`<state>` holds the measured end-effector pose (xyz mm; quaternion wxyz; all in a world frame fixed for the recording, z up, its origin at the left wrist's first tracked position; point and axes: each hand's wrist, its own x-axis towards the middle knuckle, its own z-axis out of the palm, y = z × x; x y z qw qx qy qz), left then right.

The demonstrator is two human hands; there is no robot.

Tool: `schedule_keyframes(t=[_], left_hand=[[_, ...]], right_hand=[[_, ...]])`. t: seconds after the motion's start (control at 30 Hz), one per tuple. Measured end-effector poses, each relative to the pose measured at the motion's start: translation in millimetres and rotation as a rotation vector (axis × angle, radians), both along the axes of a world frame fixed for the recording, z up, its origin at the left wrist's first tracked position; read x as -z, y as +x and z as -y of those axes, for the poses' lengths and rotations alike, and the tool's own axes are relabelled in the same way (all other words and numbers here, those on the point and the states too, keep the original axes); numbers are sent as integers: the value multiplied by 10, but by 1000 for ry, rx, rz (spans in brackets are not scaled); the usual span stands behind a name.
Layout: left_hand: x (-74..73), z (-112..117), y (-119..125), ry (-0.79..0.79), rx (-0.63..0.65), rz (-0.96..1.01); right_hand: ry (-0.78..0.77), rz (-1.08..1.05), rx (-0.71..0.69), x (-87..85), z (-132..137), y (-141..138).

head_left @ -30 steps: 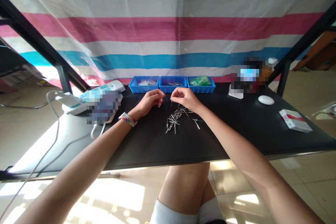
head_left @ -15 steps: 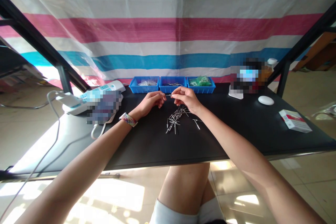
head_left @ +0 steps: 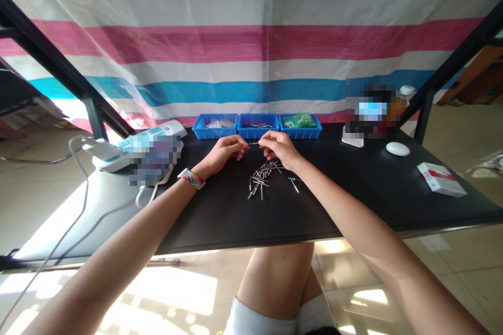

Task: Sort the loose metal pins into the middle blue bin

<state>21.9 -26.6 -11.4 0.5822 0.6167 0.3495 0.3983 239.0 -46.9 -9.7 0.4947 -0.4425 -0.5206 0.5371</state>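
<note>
Between my two hands a thin silvery pop rivet is held level above the black table. My left hand pinches its left end with thumb and forefinger. At the other end, the fingertips of my right hand are closed on it. Just below and between the hands lies a loose pile of pop rivets, with a couple more apart to the right. Behind the hands, the middle blue bin has several similar rivets inside.
A left blue bin holds clear plastic bags; a right blue bin holds green ones. A power strip with cables and a blurred object are at left. A white oval object and a small box lie at right.
My hands have moved slightly apart, the right one a little to the right, and more of the rivet shows between the fingertips. The pile looks the same.
</note>
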Motion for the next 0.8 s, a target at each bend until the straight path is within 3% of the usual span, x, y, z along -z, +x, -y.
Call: schedule_keyframes(t=[0.2,0.57,0.8], left_hand=[[-2,-3,3,-5,-3,-6],[44,-63,-14,-65,0,5],[29,-38,4,-70,-23,34]], right_hand=[[-27,-73,-20,2,1,-11],[136,-91,-12,13,15,-36],[158,-46,-9,10,21,-42]])
